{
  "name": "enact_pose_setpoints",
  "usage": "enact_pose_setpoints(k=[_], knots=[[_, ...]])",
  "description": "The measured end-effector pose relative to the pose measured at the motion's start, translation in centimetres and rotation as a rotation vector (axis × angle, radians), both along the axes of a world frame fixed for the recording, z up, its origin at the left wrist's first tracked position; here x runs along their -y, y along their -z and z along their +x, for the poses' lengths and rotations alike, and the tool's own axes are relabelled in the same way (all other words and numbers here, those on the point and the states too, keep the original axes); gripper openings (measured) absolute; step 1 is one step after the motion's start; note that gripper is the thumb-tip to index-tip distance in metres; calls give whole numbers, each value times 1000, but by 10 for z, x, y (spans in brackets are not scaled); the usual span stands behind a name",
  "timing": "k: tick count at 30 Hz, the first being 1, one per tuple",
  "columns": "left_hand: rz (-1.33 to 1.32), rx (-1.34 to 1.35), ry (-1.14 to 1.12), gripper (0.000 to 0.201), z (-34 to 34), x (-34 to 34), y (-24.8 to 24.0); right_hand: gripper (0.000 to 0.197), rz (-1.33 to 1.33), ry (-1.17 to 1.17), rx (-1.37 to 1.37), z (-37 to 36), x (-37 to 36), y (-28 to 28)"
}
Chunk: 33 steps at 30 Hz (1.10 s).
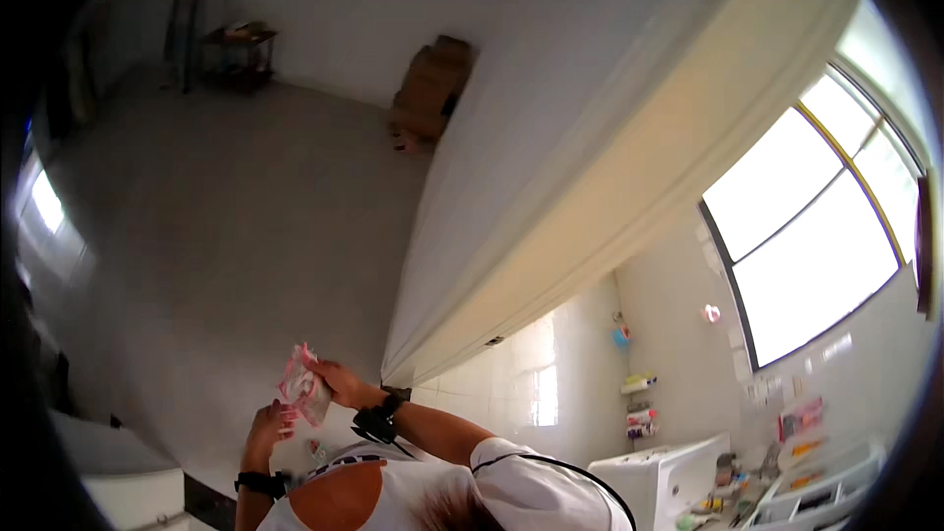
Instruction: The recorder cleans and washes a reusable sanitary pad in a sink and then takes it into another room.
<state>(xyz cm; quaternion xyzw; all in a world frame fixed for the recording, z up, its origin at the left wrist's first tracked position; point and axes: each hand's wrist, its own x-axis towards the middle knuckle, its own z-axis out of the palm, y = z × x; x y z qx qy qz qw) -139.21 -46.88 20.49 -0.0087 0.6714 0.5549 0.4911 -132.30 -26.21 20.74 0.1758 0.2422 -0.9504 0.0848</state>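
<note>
A clear plastic pouch with pink edging (307, 395) is in front of my body, near the lower middle of the view. My right hand (340, 383) grips its upper right side, fingers wrapped round it. Close beneath its lower left edge is my left hand (269, 424), with the fingers curled at the pink border and seeming to pinch it. What lies inside the pouch is too blurred to make out. Each wrist wears a dark band.
A white wall end (590, 226) stands close ahead on the right. Beyond it are a white basin (678, 472), a bright window (806, 236) and a white rack (826, 492). Across the grey floor (236, 236) are a cardboard box (431, 88) and a small dark table (239, 54).
</note>
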Motion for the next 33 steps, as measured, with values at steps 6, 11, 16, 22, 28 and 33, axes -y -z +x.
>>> enact_pose_setpoints(k=[6, 11, 16, 22, 28, 33], knots=[[-50, -54, 182, 32, -36, 3, 51, 20, 1090, 87, 122, 39, -4, -63], [-145, -147, 345, 24, -55, -20, 75, 19, 661, 518, -60, 83, -69, -34], [-92, -110, 334, 18, -62, -39, 60, 26, 1083, 1110, -90, 160, -73, -219], [-115, -169, 444, 17, -87, -44, 88, 50, 1555, 1535, -696, 174, -81, -407], [-178, -123, 409, 17, -101, -50, 100, 48, 2202, 1423, 127, 124, -117, -557], [-124, -136, 453, 14, -105, -49, 87, 55, 2930, 1961, 129, 94, -167, -619]])
